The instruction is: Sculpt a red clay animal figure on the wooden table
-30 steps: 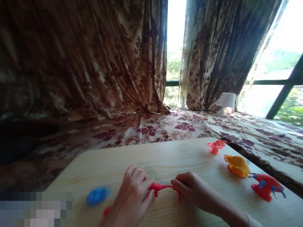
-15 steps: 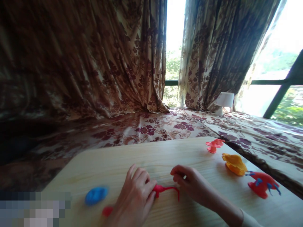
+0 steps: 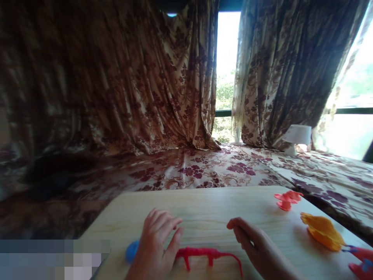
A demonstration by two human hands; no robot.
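Note:
A long red clay figure [image 3: 201, 252] lies on the wooden table, with a thin curved tail to the right and two short legs pointing down. Its left end is hidden behind my left hand [image 3: 159, 241]. That hand is open beside the figure, thumb and fingers apart. To the right, just past the tail, my right hand [image 3: 250, 241] hovers with its fingers stretched out and holding nothing that I can see. A blue clay piece [image 3: 132, 251] shows partly behind my left hand.
Along the table's [image 3: 186, 202] right side stand a coral-pink clay model [image 3: 288, 200], a yellow one [image 3: 325, 231] and a red-and-blue one [image 3: 363, 262], cut off by the frame. Beyond are a floral cloth, curtains [image 3: 175, 89] and a small white lamp [image 3: 297, 136].
My left hand has let go of the red clay figure, uncovering more of its body and legs. My right hand's fingers have straightened. The view has shifted, and the scene sits lower and further right.

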